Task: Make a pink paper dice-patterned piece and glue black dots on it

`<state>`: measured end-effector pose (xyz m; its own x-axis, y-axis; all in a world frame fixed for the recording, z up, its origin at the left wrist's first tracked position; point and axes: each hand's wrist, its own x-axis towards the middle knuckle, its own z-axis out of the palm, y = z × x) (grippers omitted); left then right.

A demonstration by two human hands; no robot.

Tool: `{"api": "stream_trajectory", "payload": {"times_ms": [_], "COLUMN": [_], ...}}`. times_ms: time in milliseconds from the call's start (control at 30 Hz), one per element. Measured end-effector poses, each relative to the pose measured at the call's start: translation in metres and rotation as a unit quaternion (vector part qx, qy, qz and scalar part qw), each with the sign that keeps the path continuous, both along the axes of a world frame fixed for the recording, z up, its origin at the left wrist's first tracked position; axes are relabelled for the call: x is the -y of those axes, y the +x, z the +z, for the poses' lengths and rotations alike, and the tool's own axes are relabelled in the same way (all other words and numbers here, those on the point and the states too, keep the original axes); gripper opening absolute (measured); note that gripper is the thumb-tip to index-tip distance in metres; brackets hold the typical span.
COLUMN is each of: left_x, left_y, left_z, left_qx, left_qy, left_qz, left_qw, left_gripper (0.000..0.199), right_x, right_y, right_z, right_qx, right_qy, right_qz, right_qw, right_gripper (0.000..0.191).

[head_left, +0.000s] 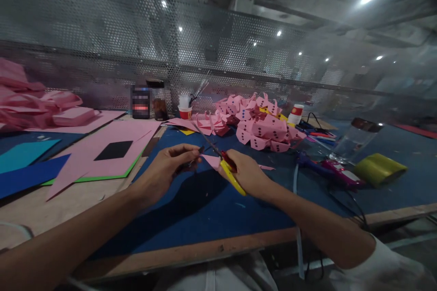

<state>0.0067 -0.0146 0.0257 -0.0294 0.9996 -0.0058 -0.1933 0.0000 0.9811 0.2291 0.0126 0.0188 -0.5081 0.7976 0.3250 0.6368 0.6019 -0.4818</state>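
Observation:
My left hand is closed, pinching a small piece of black paper between thumb and fingertips; most of the piece is hidden by the fingers. In my right hand is a pair of scissors with yellow and red handles. Their blades point up and to the left, close to the black piece; whether they touch it I cannot tell. A pink paper scrap lies under the scissors on the blue table surface.
Folded pink paper pieces with black dots are heaped behind my hands. Pink sheets bearing a black rectangle lie left. Rightward are a glue gun, a clear bottle and a yellow roll. A paper cup stands behind.

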Motion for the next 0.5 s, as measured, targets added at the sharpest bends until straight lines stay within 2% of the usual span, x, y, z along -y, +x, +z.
{"api": "stream_trajectory", "payload": {"times_ms": [133,300,500], "left_x": [-0.0027,-0.0017,-0.0011], "left_y": [-0.0045,-0.0049,-0.0039], "left_z": [0.0004,0.0029,0.0062], "left_qx": [0.033,0.039,0.057], "left_qy": [0.024,0.034,0.040], "left_qz": [0.004,0.005,0.051], "left_qw": [0.999,0.999,0.996], "left_gripper": [0.020,0.020,0.023], "right_x": [0.0009,0.0004,0.0024], "right_y": [-0.0009,-0.0008,-0.0023], "right_z": [-0.0032,-0.0049,-0.0013], "right_qx": [0.071,0.114,0.148], "right_qy": [0.047,0.054,0.057], "right_qz": [-0.033,-0.050,-0.065], "right_qw": [0.996,0.991,0.985], "right_gripper": [0.021,0.023,0.028]}}
